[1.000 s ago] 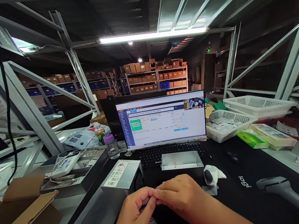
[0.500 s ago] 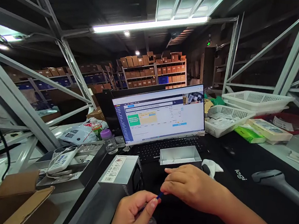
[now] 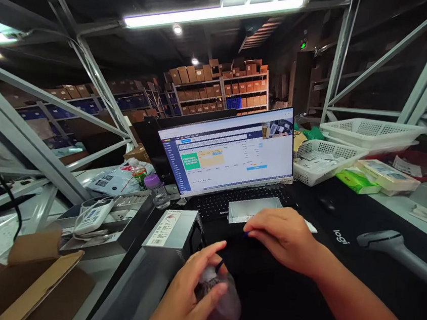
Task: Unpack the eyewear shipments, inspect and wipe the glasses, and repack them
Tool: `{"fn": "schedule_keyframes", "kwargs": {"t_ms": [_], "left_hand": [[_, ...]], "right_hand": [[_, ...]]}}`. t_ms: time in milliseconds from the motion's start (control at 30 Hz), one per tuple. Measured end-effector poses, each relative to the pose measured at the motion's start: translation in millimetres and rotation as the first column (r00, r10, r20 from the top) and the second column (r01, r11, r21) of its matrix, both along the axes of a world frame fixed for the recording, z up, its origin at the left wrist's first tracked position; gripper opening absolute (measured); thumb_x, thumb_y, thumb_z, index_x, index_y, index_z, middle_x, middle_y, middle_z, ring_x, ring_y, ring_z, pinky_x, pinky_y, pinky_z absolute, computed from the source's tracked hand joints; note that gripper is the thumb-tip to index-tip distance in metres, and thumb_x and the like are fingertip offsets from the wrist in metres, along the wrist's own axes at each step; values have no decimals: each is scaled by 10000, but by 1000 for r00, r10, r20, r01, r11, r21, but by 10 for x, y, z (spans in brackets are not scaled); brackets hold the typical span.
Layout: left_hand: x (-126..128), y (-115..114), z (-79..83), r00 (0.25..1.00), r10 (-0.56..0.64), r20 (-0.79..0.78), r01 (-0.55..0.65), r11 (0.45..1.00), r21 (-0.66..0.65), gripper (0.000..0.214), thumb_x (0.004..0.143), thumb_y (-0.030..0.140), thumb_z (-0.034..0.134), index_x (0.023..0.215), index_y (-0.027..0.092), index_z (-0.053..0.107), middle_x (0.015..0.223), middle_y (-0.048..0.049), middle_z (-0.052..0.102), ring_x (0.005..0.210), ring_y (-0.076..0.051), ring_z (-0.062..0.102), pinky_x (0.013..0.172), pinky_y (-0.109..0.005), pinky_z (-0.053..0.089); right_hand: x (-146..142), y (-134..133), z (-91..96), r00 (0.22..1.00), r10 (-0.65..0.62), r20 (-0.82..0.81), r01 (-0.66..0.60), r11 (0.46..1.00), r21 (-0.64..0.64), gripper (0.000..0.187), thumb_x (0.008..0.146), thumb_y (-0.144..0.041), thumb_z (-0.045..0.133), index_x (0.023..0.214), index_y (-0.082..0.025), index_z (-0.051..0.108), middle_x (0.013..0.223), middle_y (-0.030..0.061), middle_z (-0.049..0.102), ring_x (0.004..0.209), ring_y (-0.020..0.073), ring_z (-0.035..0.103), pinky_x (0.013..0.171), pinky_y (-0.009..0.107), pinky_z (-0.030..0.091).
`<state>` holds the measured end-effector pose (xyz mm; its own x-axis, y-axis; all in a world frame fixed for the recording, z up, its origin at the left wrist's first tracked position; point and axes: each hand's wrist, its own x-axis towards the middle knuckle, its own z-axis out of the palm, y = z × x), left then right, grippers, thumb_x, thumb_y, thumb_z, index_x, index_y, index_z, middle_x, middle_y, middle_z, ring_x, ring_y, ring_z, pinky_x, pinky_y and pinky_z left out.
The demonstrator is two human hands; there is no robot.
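Note:
My left hand (image 3: 188, 292) is low at the front, its fingers curled over a small clear bag (image 3: 221, 303) with something dark inside. A thin dark-blue cord (image 3: 220, 264) rises from the bag. My right hand (image 3: 285, 236) hovers over the black desk mat (image 3: 338, 275), fingertips pinched together on what looks like the cord's far end. Just beyond it lies an open silver box tray (image 3: 248, 210), in front of the keyboard (image 3: 228, 202). A grey labelled box (image 3: 173, 229) stands to the left of my hands.
A lit monitor (image 3: 229, 151) stands behind the keyboard. A barcode scanner (image 3: 388, 243) lies at right, with white baskets (image 3: 369, 131) and a green pack (image 3: 356, 181) behind it. A purple-capped bottle (image 3: 156, 188), a tray of cables (image 3: 96, 219) and an open cardboard box (image 3: 25, 277) are at left.
My hands have moved apart: the right hand went forward toward the silver tray, the left dropped onto the clear bag. The view has tilted down a little.

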<state>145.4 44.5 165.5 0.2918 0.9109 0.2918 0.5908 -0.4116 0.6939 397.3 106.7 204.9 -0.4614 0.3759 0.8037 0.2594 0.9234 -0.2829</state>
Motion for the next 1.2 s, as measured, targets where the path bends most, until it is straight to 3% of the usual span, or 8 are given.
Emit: {"fn": "schedule_keyframes", "kwargs": {"t_ms": [200,500,633,733,833,967,1067,1200], "left_hand": [[203,-4,-312,991,-114,64,119,990,-78,815,635,213,861,1361,319,505,1386,-64,563,1232,-256,574,1050,-406,477],[487,-139,-665,979,164,117,-176,980,93,402,644,46,659,1010,211,678,994,-32,734,928,-223,694,848,-359,571],[530,-216,-586,994,61,94,-101,856,507,410,680,11,516,1019,191,660,908,-41,718,817,-185,681,741,-298,568],[572,-310,-496,992,120,-31,-54,650,758,355,820,36,463,1072,174,672,888,-59,705,798,-169,670,738,-285,542],[639,-364,-448,961,226,-158,39,458,888,235,889,96,564,1028,209,716,713,16,662,650,-119,627,704,-265,488],[773,-284,-497,967,182,-180,125,276,953,195,837,106,661,985,196,749,662,43,630,634,-94,578,695,-265,456],[845,-185,-566,967,6,-256,245,272,930,219,877,118,574,1018,158,738,896,15,720,828,-104,595,845,-232,481],[791,-149,-646,957,38,-289,260,336,905,311,900,187,609,1203,221,668,1181,27,706,1150,-133,556,1161,-304,340]], "right_hand": [[-110,-198,5,976,49,-214,-139,892,-431,117,993,-234,520,927,-199,610,789,5,670,715,137,664,689,258,499],[-70,-87,57,831,56,-553,-530,379,-758,219,868,-386,692,899,-189,601,720,-46,596,529,83,581,761,340,570],[-50,-110,-119,891,-187,-414,-275,503,-820,232,860,-428,649,843,-198,664,674,-48,540,600,103,518,910,393,531],[-29,-236,-289,990,-49,-136,-85,562,-823,363,899,-536,592,1026,-215,704,1051,60,663,1044,221,593,1067,444,416],[-16,-412,-425,969,198,-149,-199,266,-943,526,875,-658,576,1154,-224,678,1210,84,657,1142,238,590,1086,433,407],[-20,-551,-498,904,119,-411,-384,-200,-901,538,725,-566,792,1101,-194,692,936,34,717,801,153,655,752,262,537],[36,-490,-462,911,49,-410,-397,-172,-902,520,585,-239,881,1071,-189,705,909,7,725,800,140,647,715,216,501],[322,-255,-329,886,-194,-422,-400,141,-906,591,486,-129,833,1059,-188,702,908,22,739,787,193,661,670,268,510]]}}
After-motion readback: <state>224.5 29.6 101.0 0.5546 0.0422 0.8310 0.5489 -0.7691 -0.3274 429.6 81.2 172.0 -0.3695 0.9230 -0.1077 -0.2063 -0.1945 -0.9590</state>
